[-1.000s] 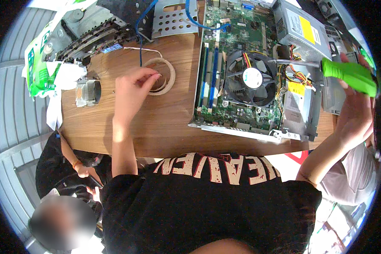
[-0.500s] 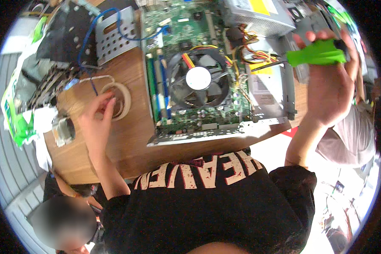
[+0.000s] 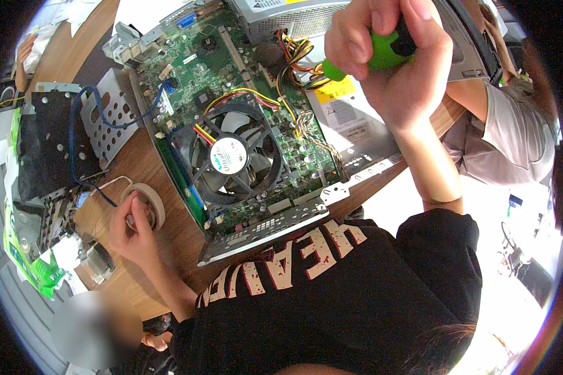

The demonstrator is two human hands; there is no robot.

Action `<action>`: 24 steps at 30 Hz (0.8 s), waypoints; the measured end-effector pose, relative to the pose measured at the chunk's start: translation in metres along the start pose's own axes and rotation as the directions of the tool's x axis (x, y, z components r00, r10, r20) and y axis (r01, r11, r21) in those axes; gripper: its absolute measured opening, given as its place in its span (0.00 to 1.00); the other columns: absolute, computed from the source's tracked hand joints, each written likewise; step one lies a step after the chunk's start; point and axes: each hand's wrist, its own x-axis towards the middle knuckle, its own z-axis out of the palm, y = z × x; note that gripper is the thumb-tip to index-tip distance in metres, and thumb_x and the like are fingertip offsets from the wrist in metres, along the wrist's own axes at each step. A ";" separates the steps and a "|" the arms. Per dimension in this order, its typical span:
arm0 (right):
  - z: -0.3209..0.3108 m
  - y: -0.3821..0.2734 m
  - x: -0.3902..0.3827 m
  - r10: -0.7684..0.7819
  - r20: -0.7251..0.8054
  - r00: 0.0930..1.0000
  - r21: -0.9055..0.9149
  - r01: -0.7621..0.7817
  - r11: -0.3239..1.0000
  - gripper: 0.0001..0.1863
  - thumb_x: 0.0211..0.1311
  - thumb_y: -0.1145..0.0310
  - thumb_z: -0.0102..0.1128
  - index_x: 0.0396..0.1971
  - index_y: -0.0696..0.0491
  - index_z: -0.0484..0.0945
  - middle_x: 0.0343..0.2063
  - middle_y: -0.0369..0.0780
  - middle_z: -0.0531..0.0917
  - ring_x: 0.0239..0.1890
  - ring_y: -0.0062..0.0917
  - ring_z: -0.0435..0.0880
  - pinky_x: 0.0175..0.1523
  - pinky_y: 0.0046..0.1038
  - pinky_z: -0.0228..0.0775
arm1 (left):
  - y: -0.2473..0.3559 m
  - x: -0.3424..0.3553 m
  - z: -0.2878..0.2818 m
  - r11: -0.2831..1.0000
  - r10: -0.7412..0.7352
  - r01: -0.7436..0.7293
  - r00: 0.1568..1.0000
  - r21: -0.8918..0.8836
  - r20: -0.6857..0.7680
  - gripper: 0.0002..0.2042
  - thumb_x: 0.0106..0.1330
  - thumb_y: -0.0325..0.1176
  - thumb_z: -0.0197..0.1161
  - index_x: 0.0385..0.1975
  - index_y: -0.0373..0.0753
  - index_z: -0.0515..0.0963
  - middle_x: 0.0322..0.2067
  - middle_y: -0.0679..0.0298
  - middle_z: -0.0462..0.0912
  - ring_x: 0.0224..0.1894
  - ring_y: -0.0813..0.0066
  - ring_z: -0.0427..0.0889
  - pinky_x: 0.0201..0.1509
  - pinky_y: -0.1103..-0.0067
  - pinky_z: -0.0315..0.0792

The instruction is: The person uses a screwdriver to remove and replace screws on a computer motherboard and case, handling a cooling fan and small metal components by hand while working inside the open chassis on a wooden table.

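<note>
Right hand [image 3: 406, 94] is wrapped round a green handle [image 3: 385, 56]; left hand [image 3: 131, 240] is pinched over a tape roll [image 3: 159, 208], any grip untellable; small-part handling seems in hand, fingertip precision needed next.

this looks like a workshop where computers are worked on, though whether it is a repair shop or a training room i cannot tell. an opened computer [image 3: 275, 236] lies on a wooden table [image 3: 141, 156], its green circuit board [image 3: 191, 65], black fan [image 3: 228, 155] and bundled wires [image 3: 294, 53] laid bare, while a right hand [image 3: 410, 84] grips a green tool handle [image 3: 385, 57] above it. loose parts sit nearby, among them a metal plate with round holes [image 3: 111, 119] and a blue cable [image 3: 75, 134], with other people close around the table and ribbed grey panels [image 3: 22, 319] to the left.
</note>
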 end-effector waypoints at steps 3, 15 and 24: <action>0.003 0.000 0.001 0.024 -0.003 1.000 -0.033 -0.024 0.999 0.24 0.76 0.48 0.46 0.27 0.54 0.66 0.15 0.43 0.71 0.15 0.27 0.68 0.21 0.28 0.63 | -0.005 -0.001 0.003 0.999 -0.021 0.021 1.000 -0.025 0.009 0.06 0.69 0.26 0.67 0.41 0.33 0.87 0.30 0.62 0.87 0.28 0.79 0.81 0.34 0.82 0.73; 0.009 -0.002 0.010 0.099 0.119 0.988 0.012 -0.101 0.995 0.22 0.75 0.55 0.47 0.24 0.56 0.66 0.15 0.44 0.70 0.14 0.25 0.68 0.20 0.25 0.59 | -0.007 -0.005 0.002 0.999 -0.019 0.020 1.000 -0.042 0.018 0.06 0.70 0.26 0.67 0.41 0.32 0.87 0.31 0.63 0.87 0.28 0.80 0.81 0.33 0.84 0.74; -0.010 0.008 0.041 0.232 0.663 0.712 0.086 -0.380 0.921 0.18 0.71 0.65 0.44 0.18 0.54 0.67 0.14 0.38 0.71 0.13 0.18 0.66 0.20 0.20 0.54 | 0.070 0.047 -0.003 0.967 0.069 0.009 0.953 -0.255 0.294 0.09 0.73 0.26 0.61 0.46 0.31 0.85 0.35 0.61 0.87 0.32 0.77 0.83 0.40 0.81 0.76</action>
